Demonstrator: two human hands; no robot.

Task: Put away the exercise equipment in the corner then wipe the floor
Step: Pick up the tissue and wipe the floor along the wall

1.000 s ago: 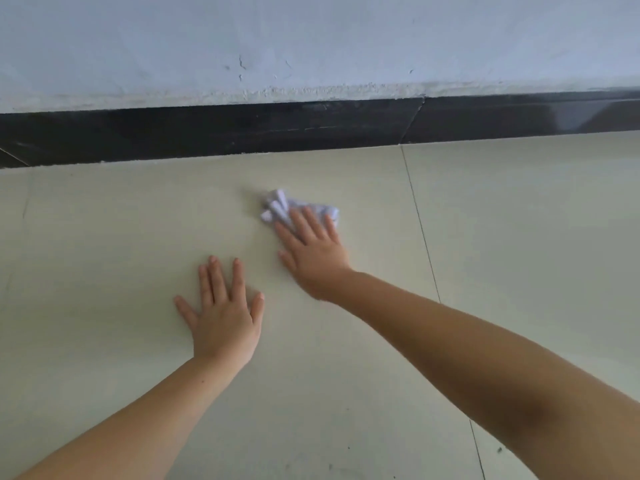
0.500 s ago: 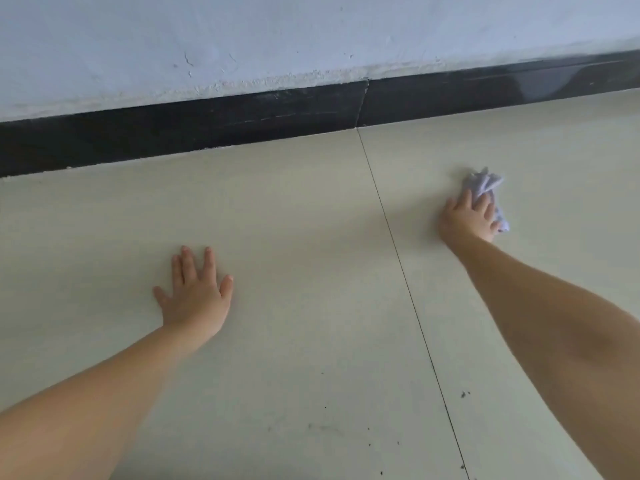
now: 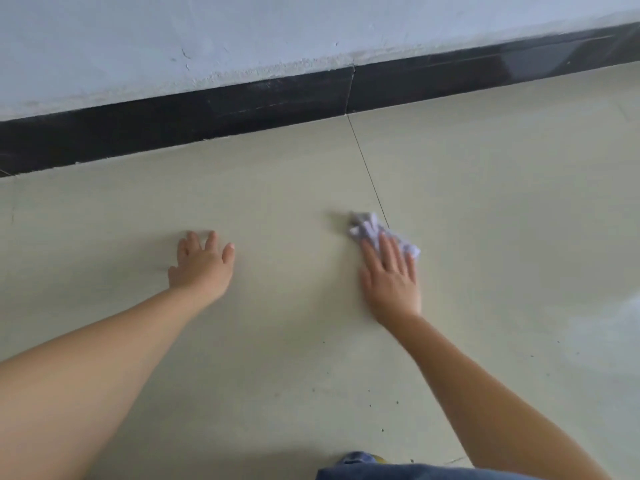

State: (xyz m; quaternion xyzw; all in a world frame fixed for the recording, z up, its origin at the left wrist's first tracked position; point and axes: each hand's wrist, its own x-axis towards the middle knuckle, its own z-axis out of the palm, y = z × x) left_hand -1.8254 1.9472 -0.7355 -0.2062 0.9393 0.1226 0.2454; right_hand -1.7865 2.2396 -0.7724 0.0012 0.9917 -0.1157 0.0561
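A crumpled white cloth [image 3: 367,228] lies on the pale tiled floor [image 3: 277,341], just left of a tile joint. My right hand [image 3: 391,275] presses flat on the cloth with straight fingers, and part of the cloth is hidden under them. My left hand [image 3: 201,263] rests flat on the floor to the left, fingers spread, holding nothing. No exercise equipment is in view.
A black skirting board [image 3: 242,109] runs along the foot of a pale wall [image 3: 242,36] just beyond the hands. Small dark specks dot the floor near me. Blue denim [image 3: 381,471] shows at the bottom edge.
My right hand has swept the cloth from the left out to the right across the tile joint, then back left to just beside the joint. My left hand stays planted on the floor.
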